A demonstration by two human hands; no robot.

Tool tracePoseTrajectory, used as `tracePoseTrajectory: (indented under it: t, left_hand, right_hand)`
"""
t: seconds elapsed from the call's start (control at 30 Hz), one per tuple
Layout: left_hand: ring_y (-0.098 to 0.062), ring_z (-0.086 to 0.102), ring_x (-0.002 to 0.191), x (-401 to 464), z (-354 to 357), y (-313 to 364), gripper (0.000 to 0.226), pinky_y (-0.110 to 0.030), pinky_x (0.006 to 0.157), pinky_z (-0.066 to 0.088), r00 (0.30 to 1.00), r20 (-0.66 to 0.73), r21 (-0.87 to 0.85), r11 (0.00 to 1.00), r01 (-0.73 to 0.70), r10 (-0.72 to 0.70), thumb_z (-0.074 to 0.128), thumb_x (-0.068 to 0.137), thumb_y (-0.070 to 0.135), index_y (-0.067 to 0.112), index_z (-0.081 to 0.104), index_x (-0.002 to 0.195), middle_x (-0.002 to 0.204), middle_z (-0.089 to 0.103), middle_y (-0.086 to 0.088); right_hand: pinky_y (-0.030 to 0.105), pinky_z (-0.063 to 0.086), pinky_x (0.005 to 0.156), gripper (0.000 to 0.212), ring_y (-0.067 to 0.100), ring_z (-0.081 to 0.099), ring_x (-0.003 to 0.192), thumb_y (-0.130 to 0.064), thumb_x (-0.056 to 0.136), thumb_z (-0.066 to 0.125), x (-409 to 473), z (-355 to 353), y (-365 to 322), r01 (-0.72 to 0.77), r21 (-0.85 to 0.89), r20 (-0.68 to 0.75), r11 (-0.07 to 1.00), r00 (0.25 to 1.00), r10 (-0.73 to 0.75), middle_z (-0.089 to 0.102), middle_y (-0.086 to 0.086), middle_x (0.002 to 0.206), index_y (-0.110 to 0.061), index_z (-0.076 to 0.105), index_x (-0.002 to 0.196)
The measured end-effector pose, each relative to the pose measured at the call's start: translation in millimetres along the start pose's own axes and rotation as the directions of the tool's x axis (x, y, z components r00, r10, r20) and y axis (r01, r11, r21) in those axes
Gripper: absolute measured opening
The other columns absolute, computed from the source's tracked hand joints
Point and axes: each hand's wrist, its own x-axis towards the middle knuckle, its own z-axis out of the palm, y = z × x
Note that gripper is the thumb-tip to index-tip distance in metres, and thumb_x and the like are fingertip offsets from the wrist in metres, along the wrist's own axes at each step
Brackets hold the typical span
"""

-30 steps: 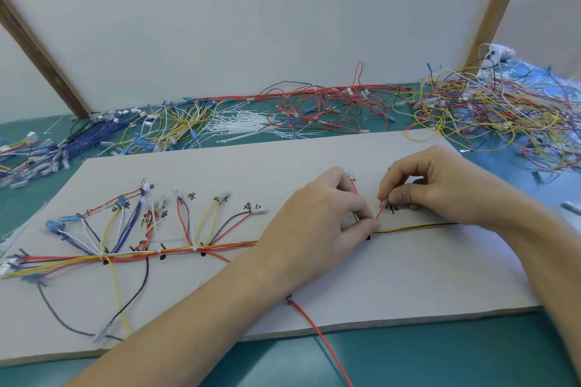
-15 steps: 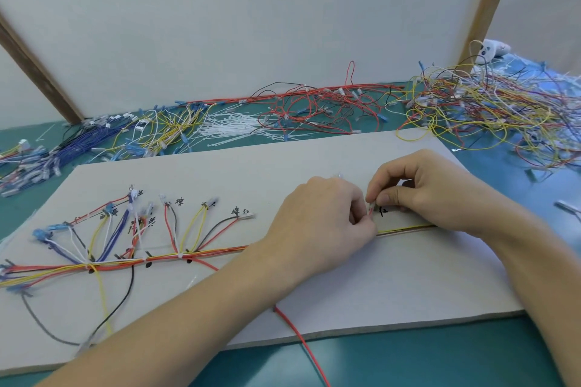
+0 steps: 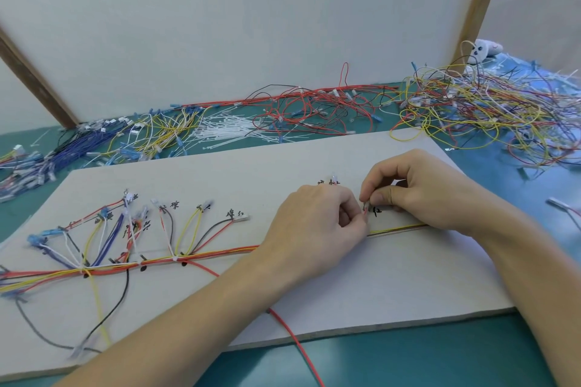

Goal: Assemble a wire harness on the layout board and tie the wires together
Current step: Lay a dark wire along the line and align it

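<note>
On the grey cardboard layout board [image 3: 314,298], the left hand [image 3: 314,229] and the right hand [image 3: 418,188] both pinch a thin red wire [image 3: 365,212] just above the bundled multicoloured wire harness [image 3: 201,256].

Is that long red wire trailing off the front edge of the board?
Yes, the red wire runs from under the left forearm, across the board, past its front edge.

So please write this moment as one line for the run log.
left hand: pinches red wire | right hand: pinches its end | wire bundle: lies on board
</note>
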Motion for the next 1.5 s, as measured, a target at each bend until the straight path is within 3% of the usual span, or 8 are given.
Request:
tracePoseTrajectory:
  t: [0.37, 0.63, 1.23, 1.5]
  left_hand:
    - [-0.014, 0.06, 0.069, 0.0, 0.5, -0.2, 0.016, -0.036, 0.068, 0.052, 1.0, -0.003, -0.011, 1.0, 0.006, -0.006, 0.066, 0.092, 0.03, 0.021, 0.071, 0.08, 0.066, 0.064, 0.009]
    - [-0.015, 0.06, 0.069, 1.4, 2.3, -1.3, 0.018, -0.033, 0.066, 0.049, 1.0, 0.001, -0.013, 1.0, 0.012, -0.012, 0.065, 0.093, 0.032, 0.021, 0.07, 0.08, 0.064, 0.062, 0.01]
    - [-0.013, 0.064, 0.071, 1.6, 5.7, 1.4, 0.017, -0.036, 0.069, 0.054, 0.996, -0.031, -0.03, 0.997, 0.077, -0.078, 0.065, 0.091, 0.036, 0.025, 0.07, 0.079, 0.07, 0.067, 0.01]
    - [-0.015, 0.064, 0.07, 4.2, 5.9, 2.2, 0.016, -0.035, 0.066, 0.054, 0.995, -0.03, -0.048, 0.995, 0.089, -0.091, 0.066, 0.09, 0.031, 0.023, 0.07, 0.076, 0.065, 0.066, 0.009]
  right_hand:
    - [0.009, 0.045, 0.062, 0.038, -0.003, 0.061, 0.061, 0.003, 0.087, 0.075, 0.2, 0.8, 0.6, -0.009, 0.027, -0.011, 1.0, 1.0, 0.009, 0.074, -0.009, 0.073, -0.035, 0.078, 0.078]
    - [0.008, 0.044, 0.061, 0.035, -0.004, 0.06, 0.059, 0.003, 0.086, 0.076, -1.0, 0.8, -0.8, -0.001, 0.028, -0.028, 1.0, 1.0, 0.002, 0.075, -0.007, 0.071, -0.03, 0.079, 0.074]
    - [0.01, 0.047, 0.065, 0.039, 0.005, 0.069, 0.072, 0.002, 0.086, 0.076, 0.7, 1.6, -0.1, 0.022, -0.059, -0.057, 0.998, 0.998, -0.025, 0.075, -0.01, 0.076, -0.036, 0.077, 0.077]
    - [0.004, 0.041, 0.06, 0.039, -0.007, 0.059, 0.056, 0.005, 0.085, 0.076, -0.8, 2.4, -4.4, -0.011, -0.067, -0.056, 0.998, 0.998, 0.007, 0.073, -0.013, 0.071, -0.032, 0.077, 0.071]
